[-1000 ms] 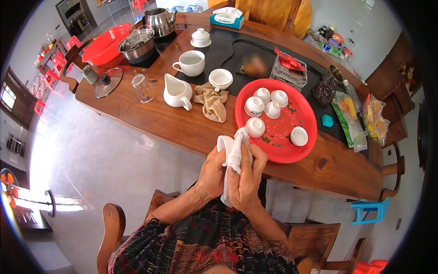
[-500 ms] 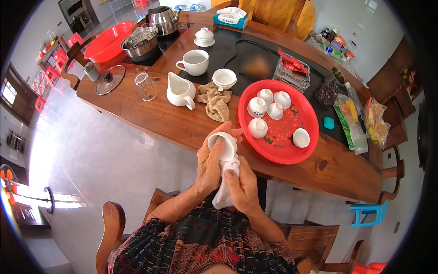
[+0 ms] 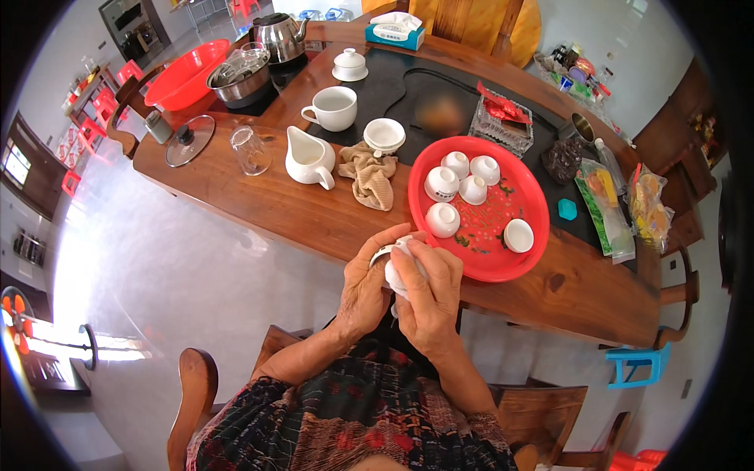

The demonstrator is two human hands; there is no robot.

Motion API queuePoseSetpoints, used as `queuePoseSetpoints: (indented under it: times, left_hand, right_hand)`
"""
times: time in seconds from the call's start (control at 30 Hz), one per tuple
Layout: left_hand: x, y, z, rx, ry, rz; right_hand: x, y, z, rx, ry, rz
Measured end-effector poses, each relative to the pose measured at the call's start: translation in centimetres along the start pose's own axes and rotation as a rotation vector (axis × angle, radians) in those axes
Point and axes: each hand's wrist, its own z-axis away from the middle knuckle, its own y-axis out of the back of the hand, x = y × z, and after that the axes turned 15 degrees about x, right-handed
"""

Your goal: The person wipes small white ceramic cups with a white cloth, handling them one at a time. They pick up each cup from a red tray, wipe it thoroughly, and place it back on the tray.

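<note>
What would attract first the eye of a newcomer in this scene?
Probably the round red tray, right of centre at the near edge of the table, bearing six small white cups. Just before it, the left hand holds a white cup, the right hand a white cloth. A red basin stands out at upper left.

This place looks like a room in a home, perhaps the dining room. On the large wooden table (image 3: 236,193) there stand a metal kettle (image 3: 277,39), a white pitcher (image 3: 309,160), a lidded tea bowl (image 3: 349,65) and a tissue box (image 3: 395,35), all quite usual household things. Around it I can see wooden chairs (image 3: 542,416) and small plastic stools (image 3: 639,358) on a shiny floor (image 3: 220,275).
</note>
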Motion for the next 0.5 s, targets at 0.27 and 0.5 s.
queuePoseSetpoints:
  times: [0.27,0.5]
  left_hand:
    - [0.1,0.1,0.0,-0.051,-0.094,-0.368]
    - [0.1,1.2,0.5,-0.276,0.331,0.218]
  right_hand:
    - [0.3,1.0,-0.8,0.036,-0.019,-0.115]
    - [1.7,1.4,-1.3,-0.107,-0.09,0.008]
